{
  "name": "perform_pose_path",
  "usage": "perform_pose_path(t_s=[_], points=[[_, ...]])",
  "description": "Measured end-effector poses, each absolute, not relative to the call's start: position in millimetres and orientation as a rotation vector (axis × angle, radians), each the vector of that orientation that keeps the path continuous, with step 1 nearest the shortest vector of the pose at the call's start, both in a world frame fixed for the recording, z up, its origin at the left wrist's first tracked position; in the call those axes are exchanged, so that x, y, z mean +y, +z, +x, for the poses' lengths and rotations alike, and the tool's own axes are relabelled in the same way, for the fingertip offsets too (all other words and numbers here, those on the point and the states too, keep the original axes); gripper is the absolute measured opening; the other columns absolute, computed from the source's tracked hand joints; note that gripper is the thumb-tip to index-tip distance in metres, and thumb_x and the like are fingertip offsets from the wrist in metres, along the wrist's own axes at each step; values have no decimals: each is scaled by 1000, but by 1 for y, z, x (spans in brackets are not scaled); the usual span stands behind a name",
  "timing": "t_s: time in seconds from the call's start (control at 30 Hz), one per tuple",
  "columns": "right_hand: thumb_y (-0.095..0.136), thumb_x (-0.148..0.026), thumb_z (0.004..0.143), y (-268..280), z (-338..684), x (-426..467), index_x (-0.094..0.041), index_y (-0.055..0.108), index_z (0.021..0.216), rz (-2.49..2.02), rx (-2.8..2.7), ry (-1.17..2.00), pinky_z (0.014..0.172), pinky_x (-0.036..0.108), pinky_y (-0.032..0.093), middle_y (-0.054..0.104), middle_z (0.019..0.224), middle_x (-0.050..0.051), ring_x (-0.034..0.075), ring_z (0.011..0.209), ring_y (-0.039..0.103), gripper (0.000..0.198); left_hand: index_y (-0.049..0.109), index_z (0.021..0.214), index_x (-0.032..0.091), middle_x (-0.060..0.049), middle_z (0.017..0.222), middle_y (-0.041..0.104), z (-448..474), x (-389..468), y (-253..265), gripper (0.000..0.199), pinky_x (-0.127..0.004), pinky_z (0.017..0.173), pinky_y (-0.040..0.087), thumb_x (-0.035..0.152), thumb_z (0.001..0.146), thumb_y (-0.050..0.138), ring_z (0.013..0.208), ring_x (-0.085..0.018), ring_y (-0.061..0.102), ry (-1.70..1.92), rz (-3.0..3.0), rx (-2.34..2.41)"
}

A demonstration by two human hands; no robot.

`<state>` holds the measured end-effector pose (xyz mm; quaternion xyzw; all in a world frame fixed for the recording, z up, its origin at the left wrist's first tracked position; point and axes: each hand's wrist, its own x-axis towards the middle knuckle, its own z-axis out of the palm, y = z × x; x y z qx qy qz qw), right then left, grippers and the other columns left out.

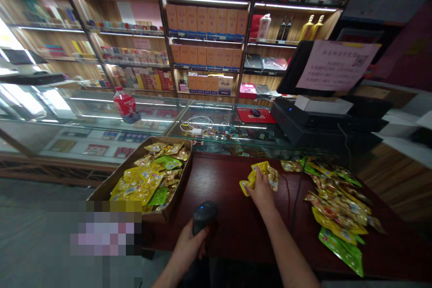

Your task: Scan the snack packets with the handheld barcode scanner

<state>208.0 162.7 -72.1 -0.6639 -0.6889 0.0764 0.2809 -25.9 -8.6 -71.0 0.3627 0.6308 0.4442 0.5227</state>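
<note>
Before lit shelves [209, 40] and a glass counter [162, 121], at a dark red table [216, 180], holds a dark handheld scanner [205, 213] in the left hand [189, 243], with fingers wrapped closed around its handle, low over the table's near side. Grasps a few yellow packets [252, 176] in the right hand [262, 191], with fingers partly curled over them and thumb apart, beyond and to the right of the scanner, between a filled cardboard box [178, 200] at left and a loose pile of yellow, gold and green packets [340, 207] at right.
</note>
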Motion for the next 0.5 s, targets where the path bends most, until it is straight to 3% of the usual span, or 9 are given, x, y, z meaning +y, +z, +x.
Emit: perform_pose_path(t_s=[0.17, 0.3, 0.37, 0.5], points=[[69, -32, 79, -93, 192, 144, -21, 41, 147, -1445, -1629, 479, 109, 44, 43, 53, 128, 12, 30, 122, 55, 75, 61, 86, 16, 6, 42, 53, -26, -22, -51, 42, -22, 37, 33, 55, 72, 67, 35, -12, 45, 1059, 966, 1578], [63, -28, 85, -105, 185, 132, -27, 41, 149, -1325, -1701, 525, 108, 45, 45, 48, 130, 10, 29, 123, 55, 68, 69, 87, 15, -4, 77, 74, -29, -29, -18, 17, -27, 67, 52, 27, 76, 63, 72, -21, 67, 1058, 1328, 1591], [56, -23, 89, -106, 186, 131, -30, 36, 152, -1260, -1736, 528, 109, 44, 45, 48, 132, 10, 27, 125, 54, 66, 72, 87, 16, -5, 86, 76, -28, -28, -4, 17, -28, 78, 52, 19, 76, 59, 84, -23, 67, 1003, 1461, 1576], [40, -9, 91, -108, 191, 133, -32, 32, 154, -1147, -1781, 523, 108, 42, 46, 52, 131, 9, 23, 124, 55, 68, 72, 89, 15, -4, 83, 75, -25, -23, 6, 23, -28, 77, 51, 13, 73, 56, 81, -23, 67, 893, 1504, 1599]])
